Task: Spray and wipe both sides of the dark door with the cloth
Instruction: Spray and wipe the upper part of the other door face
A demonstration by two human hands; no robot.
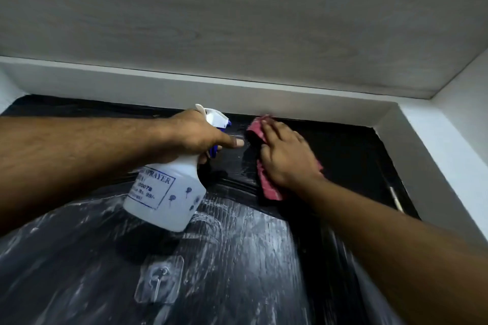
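Right hand (pixel 286 158), fingers straight, presses the cloth (pixel 269 187) flat on the door (pixel 237 258) near its top edge; the streaked panel lies below. Left hand (pixel 195 137) fingers clamp the spray bottle (pixel 166 198) alongside.

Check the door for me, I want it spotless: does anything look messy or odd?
White streaky smears cover the lower door around the clear stick-on hook, probably spray not yet wiped. The band by the right hand and cloth looks darker.
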